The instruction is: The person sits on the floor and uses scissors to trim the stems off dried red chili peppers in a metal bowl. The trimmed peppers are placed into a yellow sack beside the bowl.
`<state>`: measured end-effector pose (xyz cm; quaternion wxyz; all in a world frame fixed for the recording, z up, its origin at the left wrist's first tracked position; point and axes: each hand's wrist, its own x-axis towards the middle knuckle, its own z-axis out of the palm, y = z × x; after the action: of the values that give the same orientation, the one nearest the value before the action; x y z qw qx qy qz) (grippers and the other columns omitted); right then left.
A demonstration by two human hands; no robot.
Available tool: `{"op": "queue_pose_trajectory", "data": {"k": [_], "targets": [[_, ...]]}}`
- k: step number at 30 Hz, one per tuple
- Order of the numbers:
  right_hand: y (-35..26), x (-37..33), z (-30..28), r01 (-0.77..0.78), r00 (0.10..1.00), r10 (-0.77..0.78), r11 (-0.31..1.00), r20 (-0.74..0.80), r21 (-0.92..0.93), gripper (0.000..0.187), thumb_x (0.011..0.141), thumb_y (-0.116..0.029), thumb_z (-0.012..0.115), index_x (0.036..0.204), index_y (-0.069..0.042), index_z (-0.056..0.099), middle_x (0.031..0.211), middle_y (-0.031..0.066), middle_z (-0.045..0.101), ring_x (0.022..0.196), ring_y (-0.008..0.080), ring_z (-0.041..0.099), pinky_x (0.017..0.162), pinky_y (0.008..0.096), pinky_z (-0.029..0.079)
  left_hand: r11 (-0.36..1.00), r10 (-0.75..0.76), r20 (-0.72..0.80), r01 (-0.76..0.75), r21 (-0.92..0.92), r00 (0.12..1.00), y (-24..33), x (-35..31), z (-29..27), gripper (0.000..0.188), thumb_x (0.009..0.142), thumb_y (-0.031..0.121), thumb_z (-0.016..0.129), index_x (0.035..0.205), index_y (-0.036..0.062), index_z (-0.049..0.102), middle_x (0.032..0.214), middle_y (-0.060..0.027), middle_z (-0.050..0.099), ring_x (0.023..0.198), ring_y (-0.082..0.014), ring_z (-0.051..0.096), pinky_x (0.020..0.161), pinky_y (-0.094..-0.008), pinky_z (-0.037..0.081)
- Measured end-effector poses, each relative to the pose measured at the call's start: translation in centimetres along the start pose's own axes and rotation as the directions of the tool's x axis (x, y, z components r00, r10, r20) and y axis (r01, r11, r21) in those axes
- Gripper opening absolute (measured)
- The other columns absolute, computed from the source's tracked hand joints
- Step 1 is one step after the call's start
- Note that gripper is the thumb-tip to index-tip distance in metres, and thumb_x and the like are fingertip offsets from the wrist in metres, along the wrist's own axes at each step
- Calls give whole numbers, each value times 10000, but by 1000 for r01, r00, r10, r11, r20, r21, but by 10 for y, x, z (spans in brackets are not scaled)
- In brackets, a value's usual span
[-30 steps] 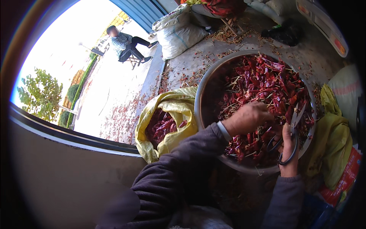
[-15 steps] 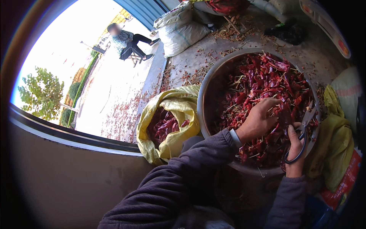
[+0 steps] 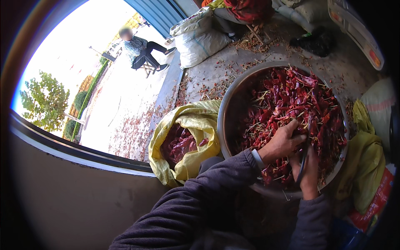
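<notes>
While my right hand (image 3: 308, 173) is wrapped around the dark handle of the scissors (image 3: 301, 166), my left hand (image 3: 282, 145) sits just beside it with fingers curled inward. That right grip is firm on the handle; whether the left grip is pinching a pepper I cannot tell, since its fingertips are turned away from my view. The blades are blurred and mostly hidden, so I cannot read how far apart they stand.

Both hands are over the red peppers (image 3: 296, 93), which lie heaped with pale stems in the big metal bowl (image 3: 231, 116), right of the frame's centre. I judge the step in hand to be trimming peppers by their stems, with most of the heap yet to be worked through. To my mind the next move calls for a pepper held steady by the left fingers, clear of the blades.

Left of the bowl, near the middle of the frame, a yellow sack (image 3: 189, 168) gapes with more peppers inside. Bits of pepper and stem litter the floor (image 3: 204, 77). A white sack (image 3: 202, 46) stands at top centre; a person (image 3: 135, 48) sits outside at upper left.
</notes>
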<state>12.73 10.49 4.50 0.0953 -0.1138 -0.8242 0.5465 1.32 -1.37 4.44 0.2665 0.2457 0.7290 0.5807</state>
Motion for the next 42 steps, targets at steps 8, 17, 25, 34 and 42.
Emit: {"op": "queue_pose_trajectory", "data": {"k": [8,17,25,34,42], "targets": [[8,-8,-12,5,992,16,986,124,-166,566,892,-351,793,1240,29,557,985,242,690,848,395,665,763,424,526,933,156,-173,-87,350,973,-13,11,-32,392,936,81,708,1298,-10,589,1126,-158,680,1003,-231,669,866,-351,540],[9,-9,-21,-17,1000,16,944,-6,-328,630,844,-582,759,961,14,589,700,157,591,643,336,602,627,448,478,999,35,-215,-40,-20,976,-17,20,-42,188,943,94,706,1111,15,679,970,2,656,896,-74,567,789,-250,462],[12,-10,-16,22,999,-8,935,41,-354,659,874,-639,681,1042,-5,623,758,223,674,763,410,693,686,482,549,924,123,-132,-65,378,984,-37,23,-37,282,850,145,779,1098,43,693,927,-52,704,845,-121,635,779,-302,513],[21,-14,-10,14,1000,-15,973,-1,-231,387,890,-346,783,885,1,610,746,209,657,673,361,656,628,432,499,810,149,-55,-90,579,987,-33,16,-20,198,887,144,741,1041,23,709,871,-113,734,809,-187,690,747,-354,540],[2,-26,-7,-135,989,105,927,105,350,291,944,-302,755,885,-50,623,689,-31,543,618,59,500,562,248,412,968,130,-79,-109,228,988,-32,11,-16,154,985,87,655,1113,31,720,810,45,644,686,-43,537,613,-227,452]]}}
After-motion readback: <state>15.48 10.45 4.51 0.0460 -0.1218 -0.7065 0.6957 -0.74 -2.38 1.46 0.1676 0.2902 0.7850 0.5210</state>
